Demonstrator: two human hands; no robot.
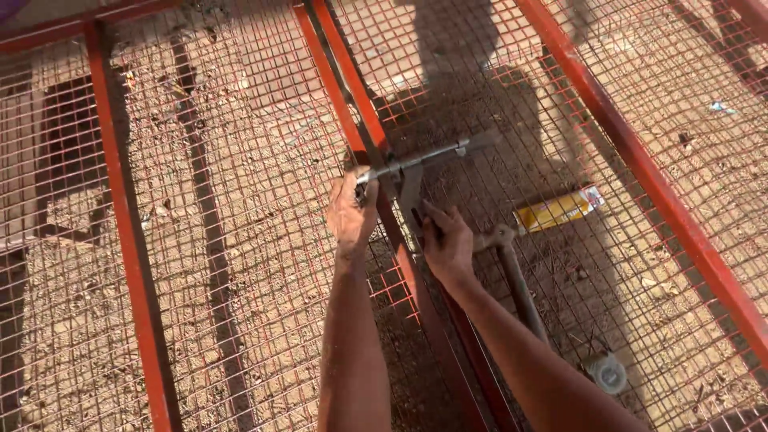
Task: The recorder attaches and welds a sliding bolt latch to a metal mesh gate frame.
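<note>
Landmark: red bar [352,104], the doubled middle rail of a red metal frame, running from top centre down toward the bottom of the view.
Clamp: grey metal clamp [412,172] sits across the red bar about halfway down it; its long rod points up and away to the right of the bar, its body hangs down over the bar.
Left hand: left hand [350,212] just left of the red bar, fingers curled tight around the near end of the clamp rod; holding it.
Right hand: right hand [448,244] just right of the red bar, below the clamp body, fingers pressed on the lower part of the clamp; grip looks closed on it.
Mesh: red wire mesh [240,200] fills the frame on both sides of the red bar, dirt ground seen through it.
Pipe: grey pipe [520,288] right of the red bar, under the mesh, just beside the right hand.
Packet: yellow packet [558,210] on the ground, right of the red bar, near the clamp.
Disc: small round grey disc [608,373] on the ground, well right of the bar, low in the view.
</note>
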